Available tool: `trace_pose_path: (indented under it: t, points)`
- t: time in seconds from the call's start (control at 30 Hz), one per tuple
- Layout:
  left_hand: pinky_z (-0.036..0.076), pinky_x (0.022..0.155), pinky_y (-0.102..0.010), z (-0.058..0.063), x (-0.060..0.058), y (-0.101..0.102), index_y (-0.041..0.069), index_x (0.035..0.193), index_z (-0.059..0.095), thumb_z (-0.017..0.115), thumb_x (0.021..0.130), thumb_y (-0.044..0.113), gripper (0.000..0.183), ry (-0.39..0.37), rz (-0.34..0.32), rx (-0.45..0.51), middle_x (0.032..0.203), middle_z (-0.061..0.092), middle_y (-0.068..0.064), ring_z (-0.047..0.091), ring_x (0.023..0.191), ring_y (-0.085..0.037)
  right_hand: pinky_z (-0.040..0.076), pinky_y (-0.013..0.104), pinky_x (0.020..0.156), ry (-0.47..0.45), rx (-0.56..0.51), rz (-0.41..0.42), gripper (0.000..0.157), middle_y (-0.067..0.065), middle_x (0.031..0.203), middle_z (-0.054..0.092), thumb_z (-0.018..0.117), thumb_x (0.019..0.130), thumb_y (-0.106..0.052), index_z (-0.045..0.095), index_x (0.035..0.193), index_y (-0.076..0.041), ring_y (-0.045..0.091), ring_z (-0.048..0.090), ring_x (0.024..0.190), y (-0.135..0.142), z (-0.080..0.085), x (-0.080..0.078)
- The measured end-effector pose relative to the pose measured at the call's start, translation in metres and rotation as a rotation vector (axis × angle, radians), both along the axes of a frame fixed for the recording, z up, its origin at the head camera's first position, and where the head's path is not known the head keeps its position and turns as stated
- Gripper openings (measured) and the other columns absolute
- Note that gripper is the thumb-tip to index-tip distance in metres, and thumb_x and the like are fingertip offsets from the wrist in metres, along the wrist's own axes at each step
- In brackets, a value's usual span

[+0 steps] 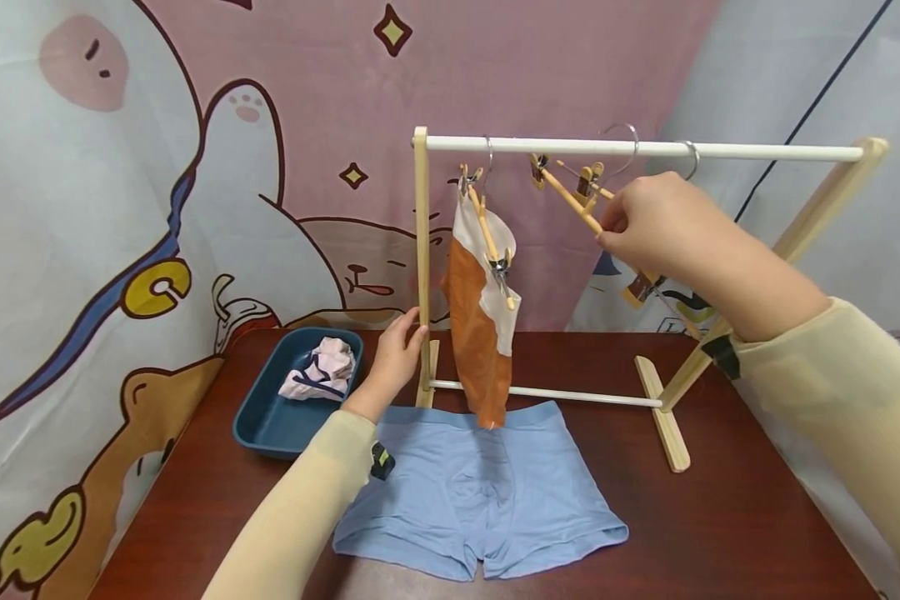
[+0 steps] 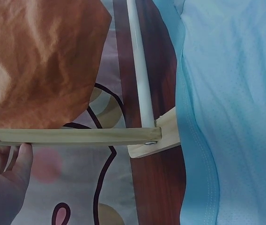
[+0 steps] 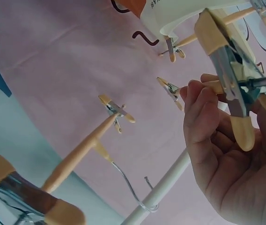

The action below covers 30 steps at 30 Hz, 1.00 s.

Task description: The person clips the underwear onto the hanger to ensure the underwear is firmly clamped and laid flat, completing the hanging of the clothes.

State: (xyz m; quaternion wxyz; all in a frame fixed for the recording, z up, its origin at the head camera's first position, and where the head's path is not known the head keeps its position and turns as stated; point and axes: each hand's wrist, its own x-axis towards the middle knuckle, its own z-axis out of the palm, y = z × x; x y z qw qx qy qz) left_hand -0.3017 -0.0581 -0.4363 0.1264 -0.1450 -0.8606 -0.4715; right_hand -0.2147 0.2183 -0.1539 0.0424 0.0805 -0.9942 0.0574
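Observation:
My right hand (image 1: 648, 217) pinches the bar of a wooden clip hanger (image 1: 570, 198), just under the rack's white top rail. In the right wrist view the fingers curl round that bar beside a large clip (image 3: 231, 70). My left hand (image 1: 393, 358) holds the left wooden post (image 1: 423, 250) of the drying rack low down, its fingertips against the wood in the left wrist view. Between my hands, an orange and white garment (image 1: 472, 308) hangs clipped to another hanger (image 1: 486, 225). Light blue boxer briefs (image 1: 480, 492) lie flat on the table in front.
A dark blue basin (image 1: 258, 417) at the left contains a pale pink cloth item (image 1: 322, 371) with dark trim. Another clip hanger (image 3: 77, 152) hangs at the rail's right. The rack's right foot (image 1: 663, 417) stands on the brown table (image 1: 742, 517); a patterned curtain is behind.

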Motion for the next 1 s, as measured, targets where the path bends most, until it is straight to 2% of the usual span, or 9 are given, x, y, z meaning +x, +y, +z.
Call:
trace_pose_path:
  t: [0.27, 0.5, 0.73, 1.0]
  points:
    - [0.038, 0.106, -0.043, 0.0, 0.0, -0.001, 0.003, 0.136, 0.048, 0.053, 0.097, 0.018, 0.043, 0.013, -0.007, 0.003, 0.135, 0.051, -0.019, 0.047, 0.128, -0.03, 0.047, 0.037, 0.063, 0.037, -0.019, 0.05, 0.021, 0.005, 0.075, 0.071, 0.059, 0.087, -0.019, 0.073, 0.093, -0.005, 0.015, 0.061, 0.059, 0.008, -0.017, 0.012]
    - [0.038, 0.106, -0.043, 0.001, 0.001, -0.001, 0.003, 0.137, 0.047, 0.052, 0.097, 0.018, 0.043, 0.007, 0.001, 0.0, 0.136, 0.051, -0.018, 0.047, 0.128, -0.03, 0.048, 0.04, 0.063, 0.037, -0.004, 0.102, 0.019, 0.003, 0.073, 0.07, 0.062, 0.086, -0.019, 0.073, 0.09, -0.004, 0.014, 0.059, 0.061, 0.014, -0.048, 0.024]
    - [0.037, 0.106, -0.043, -0.001, 0.0, 0.0, 0.002, 0.137, 0.047, 0.052, 0.097, 0.019, 0.043, 0.009, -0.009, 0.0, 0.136, 0.05, -0.019, 0.046, 0.129, -0.031, 0.049, 0.037, 0.058, -0.016, -0.011, 0.109, 0.017, 0.001, 0.071, 0.066, 0.063, 0.085, -0.017, 0.072, 0.091, -0.004, 0.014, 0.057, 0.062, 0.023, -0.096, 0.037]
    - [0.037, 0.107, -0.043, -0.001, 0.0, 0.0, 0.002, 0.137, 0.047, 0.052, 0.098, 0.019, 0.043, 0.009, 0.0, 0.006, 0.136, 0.05, -0.019, 0.046, 0.129, -0.031, 0.048, 0.039, 0.06, 0.014, -0.034, 0.113, 0.011, 0.003, 0.073, 0.067, 0.07, 0.08, -0.013, 0.072, 0.085, -0.004, 0.018, 0.056, 0.065, 0.035, -0.167, 0.047]
